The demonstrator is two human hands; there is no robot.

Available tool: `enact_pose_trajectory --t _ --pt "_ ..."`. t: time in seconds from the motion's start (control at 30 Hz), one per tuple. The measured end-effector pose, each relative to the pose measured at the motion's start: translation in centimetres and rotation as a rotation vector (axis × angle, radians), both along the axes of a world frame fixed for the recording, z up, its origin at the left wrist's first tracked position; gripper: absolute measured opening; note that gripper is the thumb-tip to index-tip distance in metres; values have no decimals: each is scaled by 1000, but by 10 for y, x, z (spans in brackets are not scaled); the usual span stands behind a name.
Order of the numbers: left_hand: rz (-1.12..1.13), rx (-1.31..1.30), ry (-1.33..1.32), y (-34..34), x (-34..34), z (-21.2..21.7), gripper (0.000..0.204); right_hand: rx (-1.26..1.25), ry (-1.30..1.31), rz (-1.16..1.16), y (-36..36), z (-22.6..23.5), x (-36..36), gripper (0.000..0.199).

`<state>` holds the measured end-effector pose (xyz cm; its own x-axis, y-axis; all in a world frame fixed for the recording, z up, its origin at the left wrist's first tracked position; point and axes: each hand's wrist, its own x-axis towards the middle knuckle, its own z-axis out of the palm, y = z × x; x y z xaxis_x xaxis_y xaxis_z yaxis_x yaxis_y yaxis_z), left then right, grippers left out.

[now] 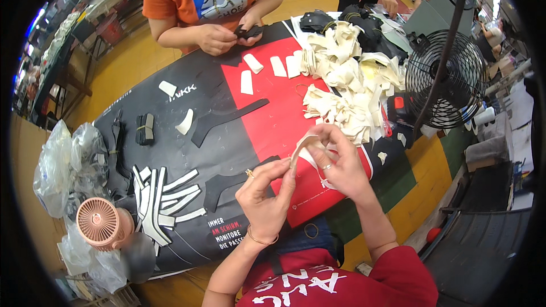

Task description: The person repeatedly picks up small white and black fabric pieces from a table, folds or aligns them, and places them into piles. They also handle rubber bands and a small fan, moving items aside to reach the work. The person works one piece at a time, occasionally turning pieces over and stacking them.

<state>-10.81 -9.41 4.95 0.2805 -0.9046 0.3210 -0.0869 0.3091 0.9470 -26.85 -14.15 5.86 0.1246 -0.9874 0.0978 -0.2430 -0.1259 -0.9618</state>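
Note:
A curved cream fabric piece (301,148) is stretched between my two hands above the red part of the table cover (267,131). My left hand (266,193) pinches its lower left end between thumb and fingertips. At its upper right, my right hand (338,162) grips the same piece with bent fingers. Just left of my left hand, a curved black cut piece (219,187) lies flat, partly hidden by that hand. Farther back rests a second long black piece (224,122). Beyond my right hand a heap of cream fabric pieces (344,108) is piled up.
Black-edged white strips (165,202) and a small pink fan (101,223) sit at the left, beside plastic bags (71,159). A black caged fan (446,79) stands at right. Across the table, a person in an orange shirt (187,0) handles a black piece.

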Motion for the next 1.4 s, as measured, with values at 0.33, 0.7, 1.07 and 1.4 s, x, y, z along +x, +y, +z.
enact_pose_trajectory --t 0.33,0.7,1.07,1.4 --pt "26 -275 -325 17 -2 6 28 -366 166 3 52 5 16 16" --pt "-234 135 146 30 11 6 27 -353 319 147 46 15 13 9" --pt "-272 197 147 27 14 7 25 -409 371 152 41 18 16 9" --pt "-198 357 449 14 37 -13 16 186 -329 212 32 8 -3 9"
